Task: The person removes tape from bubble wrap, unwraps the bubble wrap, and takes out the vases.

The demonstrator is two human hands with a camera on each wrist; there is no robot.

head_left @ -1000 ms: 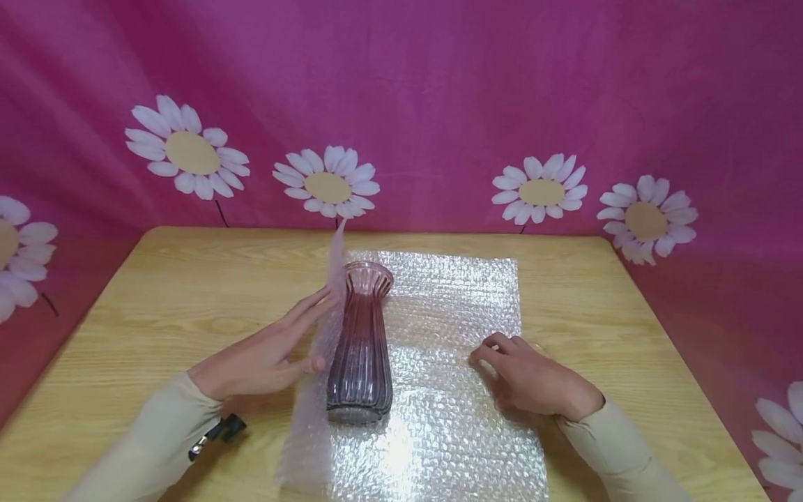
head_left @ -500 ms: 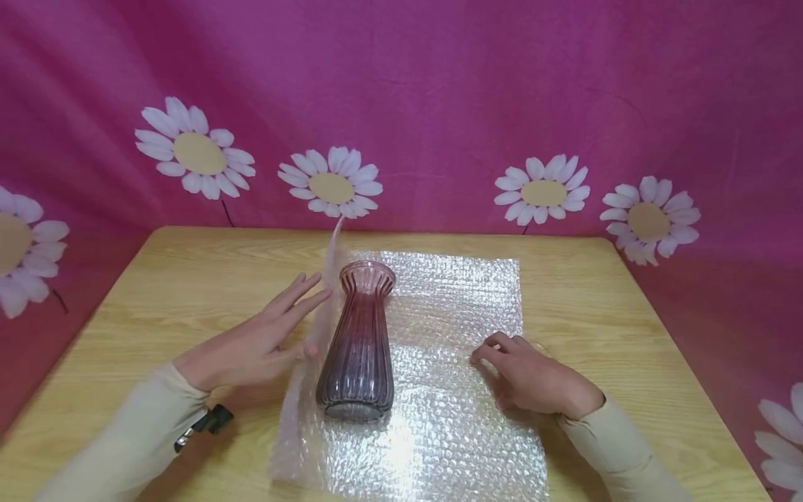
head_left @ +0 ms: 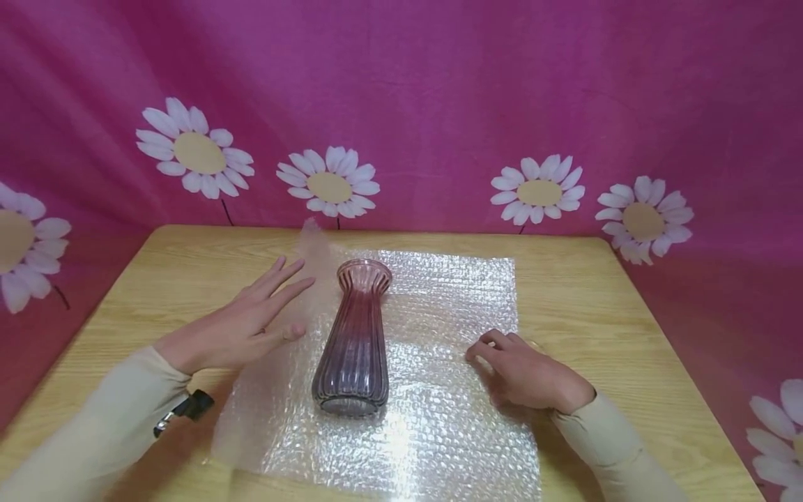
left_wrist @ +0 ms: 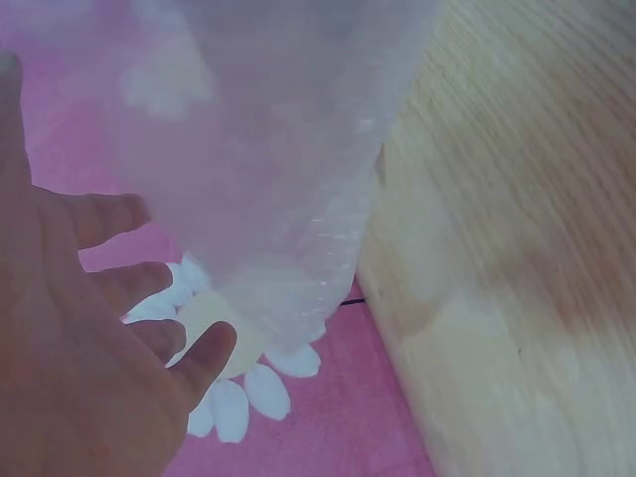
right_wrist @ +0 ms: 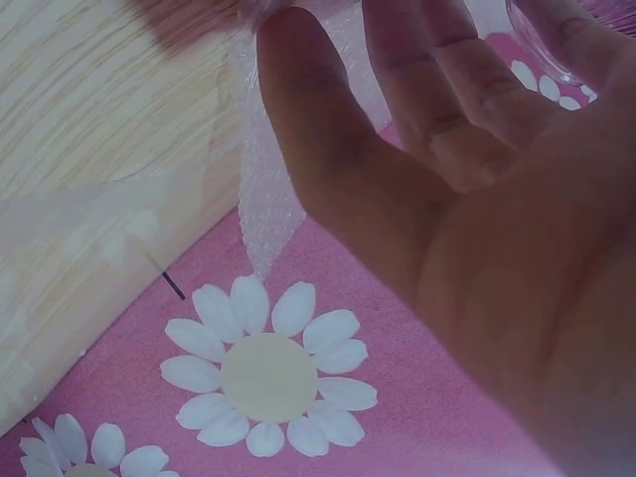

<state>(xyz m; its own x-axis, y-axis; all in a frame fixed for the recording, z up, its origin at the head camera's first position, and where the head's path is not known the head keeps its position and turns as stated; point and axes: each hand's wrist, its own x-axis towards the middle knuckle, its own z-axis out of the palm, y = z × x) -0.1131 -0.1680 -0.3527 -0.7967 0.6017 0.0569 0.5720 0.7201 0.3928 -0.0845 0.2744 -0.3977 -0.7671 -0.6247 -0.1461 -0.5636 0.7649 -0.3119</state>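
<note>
A ribbed glass vase (head_left: 354, 341), pink at the mouth and grey-purple at the base, lies on a sheet of bubble wrap (head_left: 452, 404). Its mouth points to the far side. The wrap's left flap (head_left: 257, 411) slopes out beside the vase, its far corner raised. My left hand (head_left: 241, 324) is spread just over that flap, holding nothing; in the left wrist view the flap hangs beyond the fingers (left_wrist: 144, 288). Bent fingers of my right hand (head_left: 530, 369) rest on the wrap near its right edge. Whether they touch only lightly is hidden.
The wooden table (head_left: 596, 300) ends at a magenta cloth (head_left: 426, 118) printed with daisies, which rises behind and at both sides. A black clip-like piece (head_left: 194, 404) is at the left sleeve. Something small and yellowish (head_left: 534, 344) shows behind the right hand.
The left flap has dropped outward to the left, away from the vase, and the left hand has drawn back left with it. The vase has shifted slightly left. The right hand stays put.
</note>
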